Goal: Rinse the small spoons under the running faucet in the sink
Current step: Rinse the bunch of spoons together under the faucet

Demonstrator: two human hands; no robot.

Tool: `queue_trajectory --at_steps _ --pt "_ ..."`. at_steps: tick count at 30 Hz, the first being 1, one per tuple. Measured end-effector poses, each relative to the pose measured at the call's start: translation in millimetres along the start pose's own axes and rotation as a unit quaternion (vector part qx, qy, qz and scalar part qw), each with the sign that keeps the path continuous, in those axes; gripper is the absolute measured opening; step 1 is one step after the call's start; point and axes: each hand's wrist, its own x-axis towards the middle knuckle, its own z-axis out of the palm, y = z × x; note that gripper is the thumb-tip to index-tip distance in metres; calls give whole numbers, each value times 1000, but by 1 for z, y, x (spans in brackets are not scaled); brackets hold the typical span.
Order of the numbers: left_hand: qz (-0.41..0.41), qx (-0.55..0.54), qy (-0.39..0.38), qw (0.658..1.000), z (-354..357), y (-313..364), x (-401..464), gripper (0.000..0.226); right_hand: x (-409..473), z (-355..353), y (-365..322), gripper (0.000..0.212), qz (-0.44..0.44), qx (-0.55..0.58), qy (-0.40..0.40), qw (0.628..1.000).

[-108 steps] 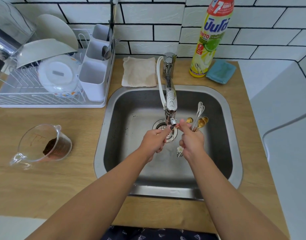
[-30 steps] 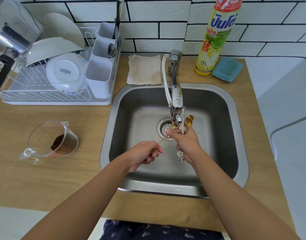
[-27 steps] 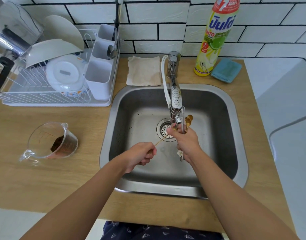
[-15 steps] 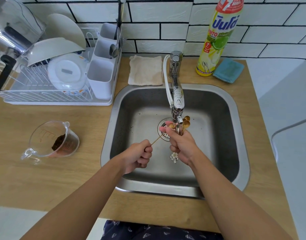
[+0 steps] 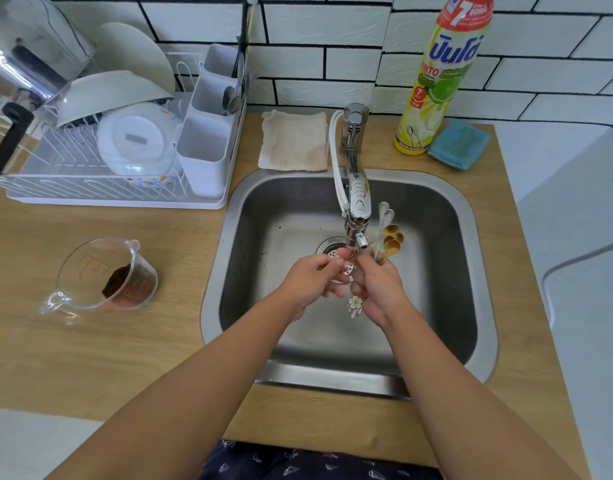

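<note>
My right hand grips a bundle of small spoons; their gold and silver bowls fan up beside the faucet, and a flower-shaped handle end hangs below my fist. My left hand sits close against the right, its fingertips pinching a thin gold spoon right under the spout. Both hands are over the drain of the steel sink. The water stream itself is hard to make out.
A white dish rack with bowls, a plate and a cutlery holder stands at the left. A clear measuring cup with brown grounds sits on the wooden counter. Behind the sink lie a beige cloth, a detergent bottle and a blue sponge.
My left hand has moved up and right from the sink's front toward the spout, now meeting my right hand. The single gold spoon came in close under the faucet tip.
</note>
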Motion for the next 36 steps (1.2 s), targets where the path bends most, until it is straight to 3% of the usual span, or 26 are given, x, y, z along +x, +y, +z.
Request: queue_trajectory --at_steps 5,8,13,16,20,22,27,28,30,32,34,36 --pt "34 -62 3 997 21 8 12 9 5 -18 -24 31 -17 69 15 997" --pt "43 6 -17 999 23 5 10 9 8 -23 -31 39 14 97 18 995" --pt "55 149 20 987 16 -7 4 19 6 -22 -31 54 52 83 0 995" --pt "-26 71 -29 997 9 -3 -1 38 1 -12 -29 56 47 -6 -20 999" --pt "-118 4 -140 983 -7 13 -4 37 -2 4 -23 43 50 -114 -56 991" --pt "-111 47 -186 975 -12 14 -6 39 -5 10 -24 52 48 -143 -97 984" --pt "-46 54 -206 976 -18 8 -19 26 -8 11 -30 33 51 -237 -176 954" --pt "-30 64 -205 976 -19 6 -22 23 -9 10 -30 27 53 -228 -177 956" --pt "-24 71 -205 976 -21 1 -28 20 -3 2 -23 51 27 -153 -165 974" --pt "-39 74 -211 974 -24 -2 -34 21 -1 -2 -18 60 -18 -104 -149 983" --pt "-60 70 -212 973 -24 -4 -38 23 -2 0 -11 54 -46 -114 -149 981" --pt "-85 45 -210 973 -24 -4 -39 27 -4 6 -6 35 -60 -134 -138 979"
